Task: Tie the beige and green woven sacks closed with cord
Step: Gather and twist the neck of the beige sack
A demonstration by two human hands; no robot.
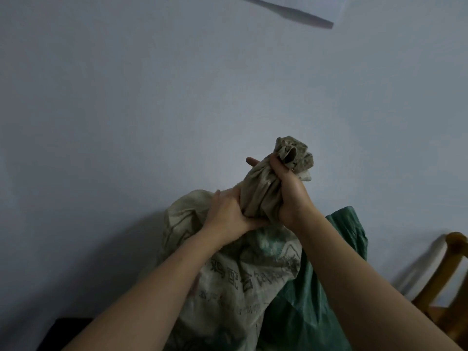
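Near sack (240, 287) before far sack (307, 315)

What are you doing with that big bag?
A person is bunching the top of the beige sack shut. The right hand grips the twisted neck high up, and the left hand holds the sack just below it. No cord can be seen, so it does not look tied. A green sack stands beside it, near a wooden chair.

beige sack (243, 282): coarse woven cloth, matt, creased, faded print under my fingers | green sack (304, 307): woven, faint sheen | chair (453, 252): glossy varnished wood | wall (152, 110): smooth matt paint
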